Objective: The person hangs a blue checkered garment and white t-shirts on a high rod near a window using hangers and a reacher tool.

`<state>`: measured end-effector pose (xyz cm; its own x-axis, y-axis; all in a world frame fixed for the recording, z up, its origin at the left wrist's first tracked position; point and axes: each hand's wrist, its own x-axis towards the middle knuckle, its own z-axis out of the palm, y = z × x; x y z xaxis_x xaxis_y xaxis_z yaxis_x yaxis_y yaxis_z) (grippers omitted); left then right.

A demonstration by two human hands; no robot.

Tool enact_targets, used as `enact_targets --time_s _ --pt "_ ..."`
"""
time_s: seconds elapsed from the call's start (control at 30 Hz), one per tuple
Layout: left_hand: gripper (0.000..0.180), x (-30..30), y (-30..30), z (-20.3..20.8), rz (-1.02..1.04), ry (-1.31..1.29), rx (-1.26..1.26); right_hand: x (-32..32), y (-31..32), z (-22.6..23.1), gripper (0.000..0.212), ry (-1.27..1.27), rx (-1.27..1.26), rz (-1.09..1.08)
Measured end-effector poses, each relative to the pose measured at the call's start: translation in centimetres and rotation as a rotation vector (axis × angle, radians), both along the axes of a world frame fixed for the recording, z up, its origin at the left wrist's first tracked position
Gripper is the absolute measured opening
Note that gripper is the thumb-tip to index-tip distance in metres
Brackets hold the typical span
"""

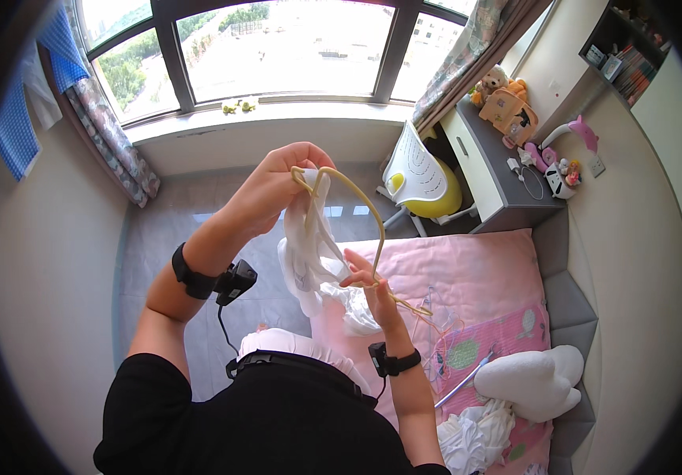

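Note:
Raised at the middle, my left hand [274, 186] is closed at the end of a yellow clothes hanger [374, 218], where a white garment [301, 245] is bunched and hangs down. My right hand [373, 289] has its fingers bent around the hanger's lower part, next to the garment's edge. Parts of the hanger are hidden by the fingers and cloth. Beneath my hands, another crumpled white cloth [357, 309] lies on the bed's edge.
A pink bed [467, 261] spreads to the right, bearing tangled hangers [444, 332], a grey-blue rod [464, 384], a white plush cushion [527, 380] and crumpled white clothes [475, 435]. Beyond stand a white and yellow chair [428, 178] and a desk [507, 182]. Grey tiled floor [167, 237] lies left.

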<state>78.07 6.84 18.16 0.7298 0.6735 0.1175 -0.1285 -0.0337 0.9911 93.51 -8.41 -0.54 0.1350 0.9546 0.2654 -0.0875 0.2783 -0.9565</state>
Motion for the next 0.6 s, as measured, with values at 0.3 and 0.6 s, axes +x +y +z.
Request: enact_targets --time_s 0.3,0.6 --pt "0.018 -2.8 5.4 -1.6 0.463 0.335 0.584 1.2 -3.0 4.5 0.038 -0.245 -0.043 -0.255" --pt "0.015 -3.5 6.0 -5.2 0.429 0.322 0.804 1.7 -2.9 9.1 0.026 -0.792 -0.222 -0.316"
